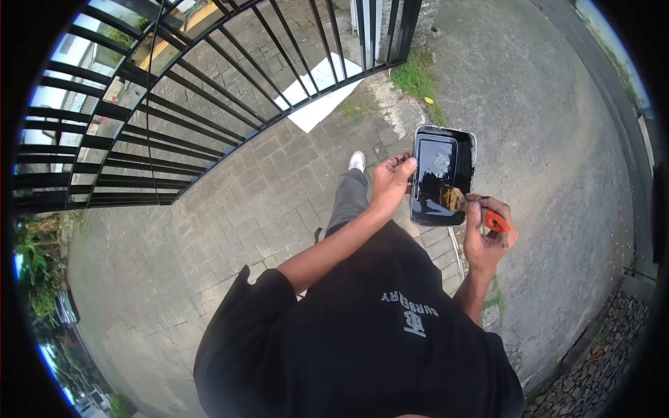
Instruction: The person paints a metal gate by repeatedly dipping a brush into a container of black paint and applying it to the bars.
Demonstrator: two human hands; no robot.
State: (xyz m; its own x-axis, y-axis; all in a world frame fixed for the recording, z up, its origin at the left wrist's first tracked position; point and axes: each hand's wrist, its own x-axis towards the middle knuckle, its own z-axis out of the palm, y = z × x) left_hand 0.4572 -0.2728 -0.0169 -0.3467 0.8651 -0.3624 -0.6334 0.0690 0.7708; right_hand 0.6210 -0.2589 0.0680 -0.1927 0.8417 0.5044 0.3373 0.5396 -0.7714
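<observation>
My left hand [394, 177] grips the left side of a rectangular container of black paint [435, 150], thumb over its rim and fingers partly hidden beneath. Glossy dark liquid covers the container's inside, and smears run along the rim. In my right hand [489, 233] is a paintbrush [497, 222] with an orange handle, closed between thumb and fingers. The brush's tan bristles [454, 198] lie in the container's lower right part, against the paint. Dark stains mark the fingers of both hands.
A black metal gate [230, 76] curves across the upper left. Behind its bars a white sheet [317, 101] lies on the paving. Grass [418, 78] grows by the gate post [404, 35]. A stone-filled strip [592, 362] borders the asphalt at lower right.
</observation>
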